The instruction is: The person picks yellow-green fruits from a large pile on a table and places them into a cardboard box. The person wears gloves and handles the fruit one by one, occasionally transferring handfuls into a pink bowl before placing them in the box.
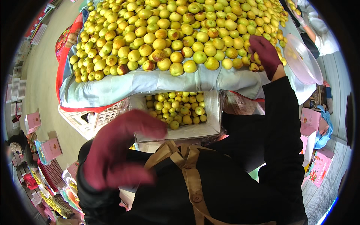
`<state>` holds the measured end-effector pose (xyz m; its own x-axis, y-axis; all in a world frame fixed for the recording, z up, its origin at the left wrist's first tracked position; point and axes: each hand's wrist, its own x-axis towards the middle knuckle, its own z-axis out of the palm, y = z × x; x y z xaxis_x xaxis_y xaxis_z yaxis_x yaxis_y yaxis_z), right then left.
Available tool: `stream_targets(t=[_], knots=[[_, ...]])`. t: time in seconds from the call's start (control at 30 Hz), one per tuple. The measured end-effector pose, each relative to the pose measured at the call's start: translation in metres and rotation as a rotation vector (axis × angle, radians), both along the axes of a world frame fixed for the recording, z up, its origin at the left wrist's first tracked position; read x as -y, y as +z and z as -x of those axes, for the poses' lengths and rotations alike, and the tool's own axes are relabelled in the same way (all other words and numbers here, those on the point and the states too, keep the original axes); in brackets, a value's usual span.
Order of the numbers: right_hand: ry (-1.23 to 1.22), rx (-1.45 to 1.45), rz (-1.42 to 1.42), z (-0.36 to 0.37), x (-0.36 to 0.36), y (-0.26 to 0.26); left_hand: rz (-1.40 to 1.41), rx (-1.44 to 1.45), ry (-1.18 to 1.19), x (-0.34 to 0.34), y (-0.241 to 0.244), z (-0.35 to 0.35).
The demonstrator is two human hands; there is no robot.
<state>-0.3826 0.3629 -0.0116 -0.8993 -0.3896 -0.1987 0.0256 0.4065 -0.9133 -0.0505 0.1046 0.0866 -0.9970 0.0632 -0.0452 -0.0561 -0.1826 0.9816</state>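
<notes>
A heap of yellow-green jujubes, some with reddish-brown patches, covers the cloth-draped table in front of me. My right hand, in a burgundy glove, is at the heap's right front edge. Its fingers curl about a jujube that shows beneath the palm. Closer to my body, my left hand is blurred, in a matching glove. Its thumb and fingers are apart with nothing visible between them. Just beyond it, below the table edge, an open lined box holds more jujubes; the hand hides its near left corner.
A translucent pink basin tilts at the table's right edge, near another person's arm. White plastic crates stand under the table's left front. Pink cartons lie on both sides, including one at left and another at right.
</notes>
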Motion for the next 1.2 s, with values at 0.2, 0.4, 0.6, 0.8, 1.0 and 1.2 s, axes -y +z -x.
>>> stream_targets(t=[0.2, 0.4, 0.6, 0.8, 1.0, 1.2], knots=[[0.994, 0.156, -0.268, -0.109, 0.069, 0.009, 0.154, -0.397, -0.182, -0.017, 0.05, -0.002], [1.184, 0.019, -0.5, -0.151, 0.07, -0.052, 0.18, -0.403, -0.167, -0.01, 0.066, -0.01], [1.272, -0.127, -0.664, -0.206, 0.077, -0.116, 0.148, -0.317, 0.091, -0.001, 0.066, -0.051], [1.468, -0.657, -0.65, -0.249, 0.092, -0.188, 0.002, -0.183, 0.531, 0.049, 0.011, -0.043], [1.497, -0.551, -0.662, -0.269, 0.115, -0.198, -0.012, 0.135, 0.648, 0.136, -0.051, -0.046], [0.891, 0.458, -0.091, -0.252, 0.111, -0.159, -0.004, 0.015, 0.642, 0.154, -0.043, -0.049]])
